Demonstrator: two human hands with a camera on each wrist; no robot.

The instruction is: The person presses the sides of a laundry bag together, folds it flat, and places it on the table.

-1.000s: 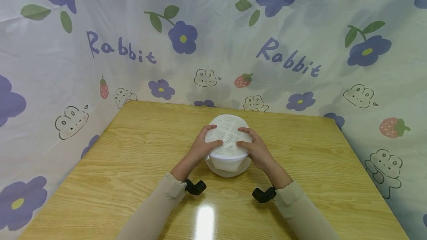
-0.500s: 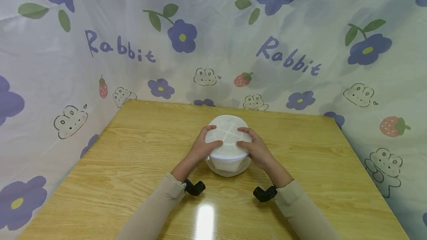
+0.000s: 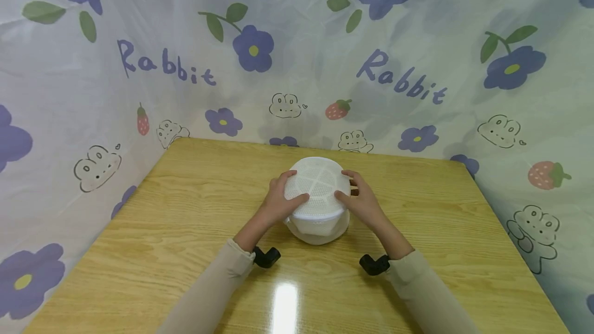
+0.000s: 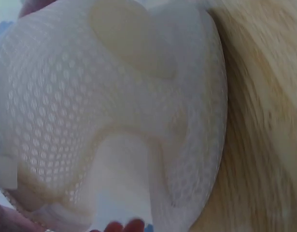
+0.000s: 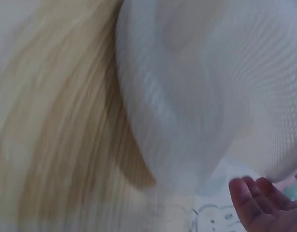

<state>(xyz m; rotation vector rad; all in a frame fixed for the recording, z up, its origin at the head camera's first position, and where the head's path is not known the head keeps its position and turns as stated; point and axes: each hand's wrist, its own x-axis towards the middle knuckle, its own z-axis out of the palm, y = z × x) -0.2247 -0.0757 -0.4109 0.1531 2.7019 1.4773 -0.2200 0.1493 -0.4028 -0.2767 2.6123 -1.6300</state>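
White mesh bag (image 3: 317, 187) between two hands, around the middle of the surface (image 3: 195, 195).
Leftmost, the left hand (image 3: 281, 199) grips the bag's upper rim, thumb over the top, fingertips at the far edge. The bag comes next, its round top tilted toward the near side above a pinched-in waist and flared base; it looks light, springy and hardly fragile, the weave giving some friction, so the firmer rim at left and right seems the best hold, as hard squeezing at the waist would likely dent it. On the right, the right hand (image 3: 365, 202) lightly pinches the rim, thumb on top, index finger at the far-right edge.
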